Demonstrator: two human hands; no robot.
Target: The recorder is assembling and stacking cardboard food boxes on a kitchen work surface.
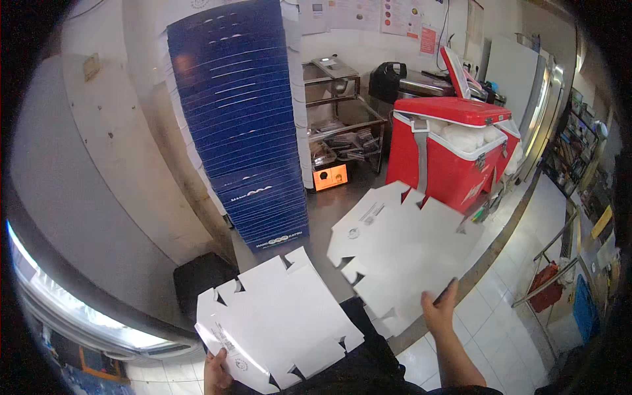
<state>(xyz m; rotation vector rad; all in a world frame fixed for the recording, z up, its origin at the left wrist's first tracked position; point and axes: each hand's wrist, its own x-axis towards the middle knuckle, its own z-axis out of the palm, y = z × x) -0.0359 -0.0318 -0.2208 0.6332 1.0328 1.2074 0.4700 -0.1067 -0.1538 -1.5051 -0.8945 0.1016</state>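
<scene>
My left hand [216, 372] grips the lower left edge of a flat white cardboard box blank [280, 316], its thumb on top. Dark notches are cut along the blank's edges, and small print lies near its left side. My right hand [440, 309] is closed at the near right edge of a second white box blank [408, 257], thumb on its face and fingers partly hidden. This second blank lies over the grey table, tilted, with similar notches. Beyond the blanks rises a tall stack of blue cardboard boxes [243, 118].
A red cooler box [428, 151] with its lid partly raised over white bags stands at the right. Behind are a metal rack [342, 122], an orange box [330, 177] and a black bag [387, 80]. A dark stool-like object [201, 276] sits left of the stack. Tiled floor [484, 309] lies right.
</scene>
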